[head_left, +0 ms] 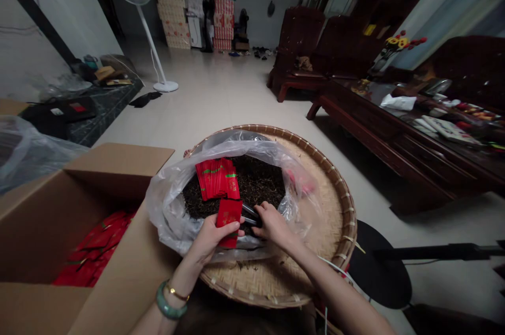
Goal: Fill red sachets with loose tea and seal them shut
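1 red packet (229, 223) is held near dark, loose leaves (260, 180).

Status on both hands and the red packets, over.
Left hand holds red packet. Right hand grips tong-like tool beside it. More packets lie on dark leaves beyond. Nothing visibly blocking hands.

Both hands at work over the round, woven bamboo tray (323, 209)! Left forearm (188, 276), bare, slants up across the near-left rim; the left hand (213, 231) sits with its thumb (229, 229) stretched rightward, fingers wrapping behind in a firm pinch. From the near-right rim, the bare right forearm (333, 290) angles inward, wrist (294, 246) low, and the right hand (272, 223) shows its back, fingers bent in a grip, just beside the left, well inside the rim!
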A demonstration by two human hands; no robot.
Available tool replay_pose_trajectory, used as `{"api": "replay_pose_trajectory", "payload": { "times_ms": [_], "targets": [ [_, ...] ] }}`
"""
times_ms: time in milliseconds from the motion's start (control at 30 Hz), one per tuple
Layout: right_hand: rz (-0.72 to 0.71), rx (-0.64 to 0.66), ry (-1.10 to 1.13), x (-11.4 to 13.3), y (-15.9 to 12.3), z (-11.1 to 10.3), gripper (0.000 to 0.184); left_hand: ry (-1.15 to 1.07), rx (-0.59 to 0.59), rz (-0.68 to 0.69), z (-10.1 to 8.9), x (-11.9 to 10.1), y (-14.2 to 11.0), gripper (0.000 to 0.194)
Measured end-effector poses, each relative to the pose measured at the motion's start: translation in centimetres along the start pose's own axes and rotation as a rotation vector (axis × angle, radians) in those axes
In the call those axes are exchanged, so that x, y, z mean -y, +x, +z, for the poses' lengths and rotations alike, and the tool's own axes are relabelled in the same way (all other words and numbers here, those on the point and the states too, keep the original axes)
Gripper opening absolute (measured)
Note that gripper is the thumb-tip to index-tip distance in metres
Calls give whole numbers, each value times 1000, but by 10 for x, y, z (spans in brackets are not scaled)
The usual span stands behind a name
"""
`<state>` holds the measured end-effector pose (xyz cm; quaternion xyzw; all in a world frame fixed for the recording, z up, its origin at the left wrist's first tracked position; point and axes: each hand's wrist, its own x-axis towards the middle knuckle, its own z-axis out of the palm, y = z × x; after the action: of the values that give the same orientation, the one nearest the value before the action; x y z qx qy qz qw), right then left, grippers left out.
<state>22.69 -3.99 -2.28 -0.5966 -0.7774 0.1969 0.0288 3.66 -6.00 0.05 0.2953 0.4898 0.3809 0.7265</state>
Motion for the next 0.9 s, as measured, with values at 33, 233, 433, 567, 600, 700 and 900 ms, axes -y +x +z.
{"api": "replay_pose_trajectory", "payload": {
  "times_ms": [33, 233, 433, 567, 600, 700, 900],
  "targets": [
    [4, 3, 80, -4, 2, -1, 36, 5, 1, 2, -1, -1, -1, 61],
    [6, -10, 705, -27, 0, -35, 46, 26, -10, 4, -7, -3, -1, 59],
    [-156, -14, 712, -5, -12, -73, 55, 137, 52, 19, -1, -1, 2, 57],
    [-221, -44, 593, 19, -10, -77, 41, 212, 57, 29, 2, -1, 2, 54],
    [-219, -44, 588, 23, -9, -77, 36, 222, 54, 31, 2, -1, 1, 52],
    [-210, -61, 577, 29, -7, -78, 28, 252, 66, 33, 0, 0, 1, 45],
    [-182, -55, 593, 27, -3, -78, 26, 206, 89, 7, 0, -2, 1, 47]
  ]
}}
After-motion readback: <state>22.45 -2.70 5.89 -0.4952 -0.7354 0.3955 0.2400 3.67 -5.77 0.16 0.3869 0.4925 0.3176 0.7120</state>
